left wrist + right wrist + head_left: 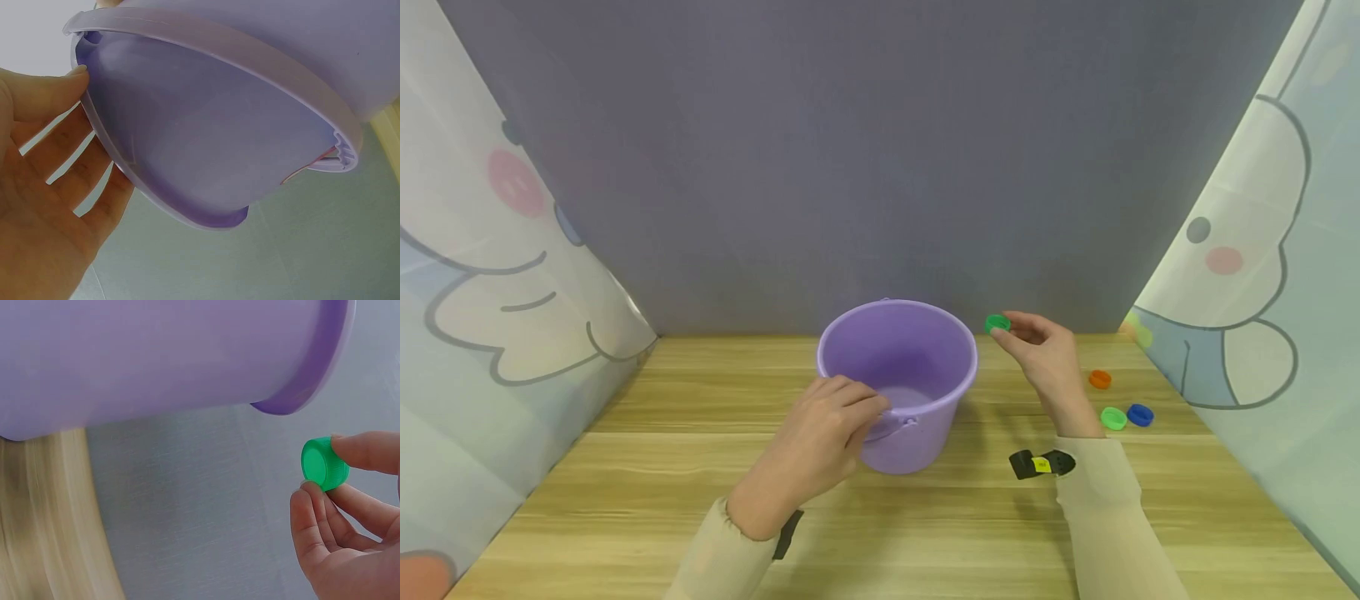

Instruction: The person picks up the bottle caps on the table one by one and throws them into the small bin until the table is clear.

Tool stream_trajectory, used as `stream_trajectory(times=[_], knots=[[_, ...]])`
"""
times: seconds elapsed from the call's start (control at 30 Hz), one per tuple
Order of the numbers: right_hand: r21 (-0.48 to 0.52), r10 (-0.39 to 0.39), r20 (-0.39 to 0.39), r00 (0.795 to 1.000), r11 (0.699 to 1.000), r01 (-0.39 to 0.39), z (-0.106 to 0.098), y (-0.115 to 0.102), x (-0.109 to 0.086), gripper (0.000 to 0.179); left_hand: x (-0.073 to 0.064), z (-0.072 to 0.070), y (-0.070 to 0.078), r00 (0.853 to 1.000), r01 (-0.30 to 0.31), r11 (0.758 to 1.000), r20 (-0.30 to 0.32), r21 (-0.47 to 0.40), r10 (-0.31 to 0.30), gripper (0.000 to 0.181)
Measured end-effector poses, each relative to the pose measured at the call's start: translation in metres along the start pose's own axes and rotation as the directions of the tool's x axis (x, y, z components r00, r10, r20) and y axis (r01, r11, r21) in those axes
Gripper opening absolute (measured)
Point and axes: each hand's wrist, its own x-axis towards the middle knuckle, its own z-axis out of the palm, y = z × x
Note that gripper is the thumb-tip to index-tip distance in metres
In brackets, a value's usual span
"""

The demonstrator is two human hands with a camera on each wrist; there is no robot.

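A purple bucket [925, 442] stands upright near the middle of the table. My left hand [831, 421] grips its near-left rim and the handle lying there; in the left wrist view the thumb [53, 94] and fingers curl round that edge. To the right of the bucket, at about rim height, my right hand [1048, 358] pinches a green bottle cap [997, 323] between thumb and fingertips. The right wrist view shows the cap [324, 464] held apart from the bucket wall [156, 362]. The inside of the bucket shows only its bottom, partly hidden by the left hand.
Right of the right hand lie an orange cap [1101, 379], a light green cap [1113, 418] and a blue cap [1140, 415] on the wooden table [662, 492]. A grey panel [880, 167] rises behind, with printed cloth [1285, 333] at both sides.
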Motion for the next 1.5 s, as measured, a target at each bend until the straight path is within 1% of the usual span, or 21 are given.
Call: stream_trajectory(times=[0.3, 0.6, 0.83, 1.03, 1.5], knots=[[-0.001, -0.025, -0.001, 1.000, 1.000, 0.025, 0.001, -0.004, -0.002, 0.047, -0.001, 0.000, 0.000, 1.000, 0.000, 1.000, -0.013, -0.006, 0.000, 0.014], [-0.006, -0.056, -0.007, 0.998, 0.998, 0.056, 0.002, -0.010, -0.006, 0.045, 0.000, 0.000, 0.003, 1.000, 0.005, 1.000, -0.009, 0.015, -0.005, 0.014], [0.011, -0.091, 0.001, 0.996, 0.996, 0.091, 0.007, -0.013, -0.007, 0.043, 0.000, 0.002, 0.003, 0.999, 0.025, 1.000, -0.034, 0.017, -0.024, 0.011], [0.005, -0.110, -0.008, 0.994, 0.994, 0.110, 0.009, -0.016, -0.009, 0.042, 0.001, 0.004, 0.004, 0.998, 0.026, 0.999, -0.054, 0.020, -0.025, 0.010], [0.056, -0.173, -0.008, 0.985, 0.983, 0.173, 0.015, -0.026, -0.017, 0.040, 0.001, 0.005, 0.005, 0.998, 0.030, 0.999, -0.063, 0.032, -0.028, 0.010]])
